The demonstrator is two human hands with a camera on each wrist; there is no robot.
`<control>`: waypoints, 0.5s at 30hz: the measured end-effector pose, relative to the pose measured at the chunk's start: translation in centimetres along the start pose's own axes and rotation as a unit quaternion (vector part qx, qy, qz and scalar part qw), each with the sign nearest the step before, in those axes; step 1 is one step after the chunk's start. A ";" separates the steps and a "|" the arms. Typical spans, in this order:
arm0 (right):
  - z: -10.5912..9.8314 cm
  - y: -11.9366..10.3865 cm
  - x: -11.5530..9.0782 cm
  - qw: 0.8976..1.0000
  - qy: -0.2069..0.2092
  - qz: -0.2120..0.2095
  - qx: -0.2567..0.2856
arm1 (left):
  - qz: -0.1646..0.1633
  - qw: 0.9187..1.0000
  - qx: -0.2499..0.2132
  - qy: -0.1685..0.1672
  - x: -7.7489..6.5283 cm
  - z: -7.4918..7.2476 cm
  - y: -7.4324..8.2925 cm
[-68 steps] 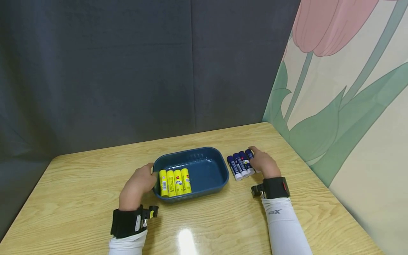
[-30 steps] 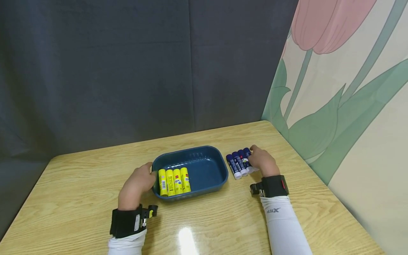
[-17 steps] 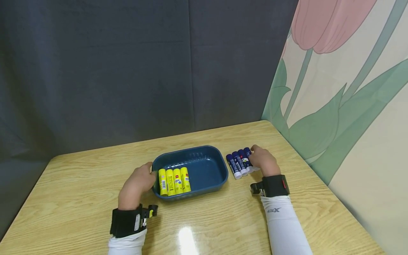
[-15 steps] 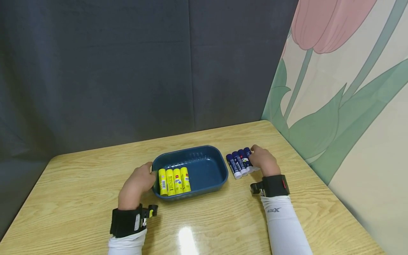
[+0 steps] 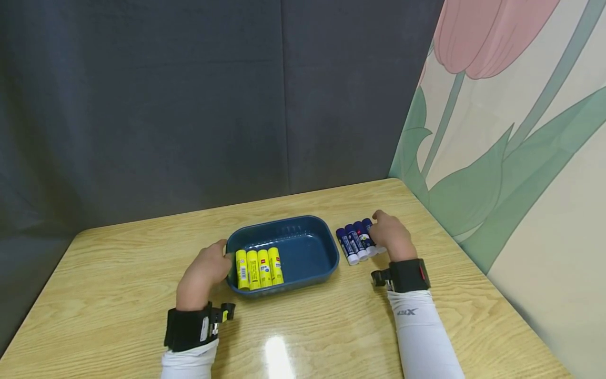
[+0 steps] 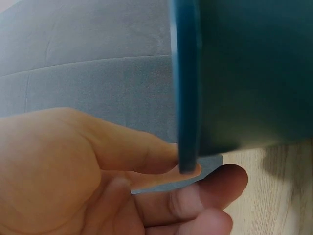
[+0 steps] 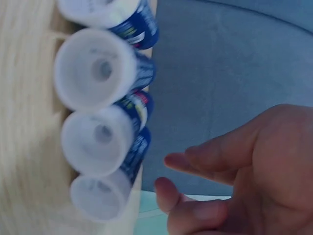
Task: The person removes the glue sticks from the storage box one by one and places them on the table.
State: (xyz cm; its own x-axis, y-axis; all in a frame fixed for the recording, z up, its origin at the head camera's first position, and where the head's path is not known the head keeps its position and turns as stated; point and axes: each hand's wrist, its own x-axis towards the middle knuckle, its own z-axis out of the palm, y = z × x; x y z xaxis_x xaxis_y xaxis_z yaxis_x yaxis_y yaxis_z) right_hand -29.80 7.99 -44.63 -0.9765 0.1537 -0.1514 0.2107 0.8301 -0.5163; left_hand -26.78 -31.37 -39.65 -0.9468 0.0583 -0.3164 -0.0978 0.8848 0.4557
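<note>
A dark blue rectangular tray [image 5: 309, 260] stands on the table, with several yellow glue sticks [image 5: 253, 269] lying side by side in its left part. At the tray's left end my left hand [image 5: 204, 271] holds the rim; the left wrist view has the thumb [image 6: 137, 152] and index finger right at the rim's edge. Right of the tray, several blue glue sticks [image 5: 347, 246] with white bases lie in a close row. My right hand [image 5: 392, 236] hovers over the row's right end, partly hiding the last stick. Its bent fingers [image 7: 195, 215] have nothing between them in the right wrist view.
The wood-grain table [image 5: 303, 331] runs back to a dark grey curtain [image 5: 189, 116]. A wall with a painted tulip [image 5: 497, 39] borders its right edge. Both forearms wear black wrist straps with small cameras [image 5: 379, 278].
My right hand has drawn slightly away from the blue glue sticks. The rightmost blue stick sits closer to its neighbour than at first. My left hand and the tray have stayed in place.
</note>
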 end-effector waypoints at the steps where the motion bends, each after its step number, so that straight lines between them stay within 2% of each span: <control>1: -0.1 -0.2 -0.1 1.000 0.007 -0.006 -0.001 | 0.000 1.000 0.000 0.000 0.0 0.0 0.0; 7: -0.2 -1.8 -0.6 0.998 0.035 -0.045 0.001 | 0.001 1.000 0.000 0.000 0.1 0.1 0.0; 15: 1.3 -5.2 -1.5 0.995 0.040 -0.092 0.003 | 0.001 1.000 0.000 0.000 0.1 0.1 -0.1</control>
State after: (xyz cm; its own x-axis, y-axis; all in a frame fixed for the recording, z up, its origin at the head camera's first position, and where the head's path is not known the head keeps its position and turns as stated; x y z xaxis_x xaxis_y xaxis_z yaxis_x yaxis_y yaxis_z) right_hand -29.33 2.80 -42.79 -0.9991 0.0413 0.0128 0.0280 0.8450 -0.5340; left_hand -26.84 -31.41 -39.79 -0.9471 0.0607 -0.3151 -0.0954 0.8843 0.4570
